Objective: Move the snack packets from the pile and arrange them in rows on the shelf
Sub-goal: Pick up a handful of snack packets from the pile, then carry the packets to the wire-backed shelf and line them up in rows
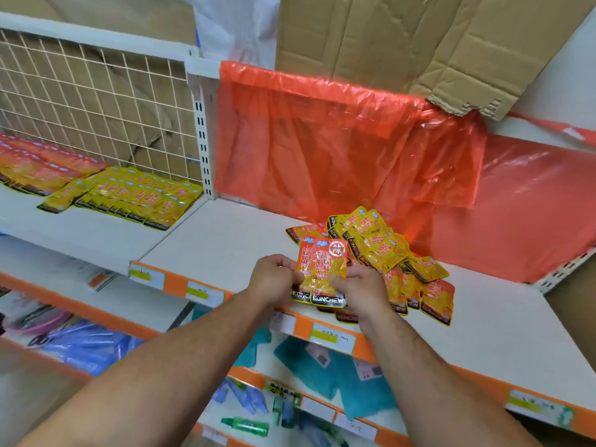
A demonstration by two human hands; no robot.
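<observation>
Hands together now: left hand and right hand meet over the front lip of the shelf, with a small fan of orange packets between them. There are at least two, overlapped, upright, print facing the camera. Left hand pinches the fan's left edge, thumb on the front. Right hand grips the lower right corner, thumb pressed on the face.

Just beyond the right hand and to its right is the pile, yellow and orange packets heaped loosely on the shelf, its near edge right beside that hand. Past the pile, a red bag hangs from the back rail and spreads onto the shelf. Higher still, cardboard leans.

Well left of the left hand, in the next bay, yellow rows lie overlapped in lines. Farther left are red rows, blurred. A wire grid stands behind them.

Under the hands, price tags line the orange lip, and teal packs lie on a lower shelf.
</observation>
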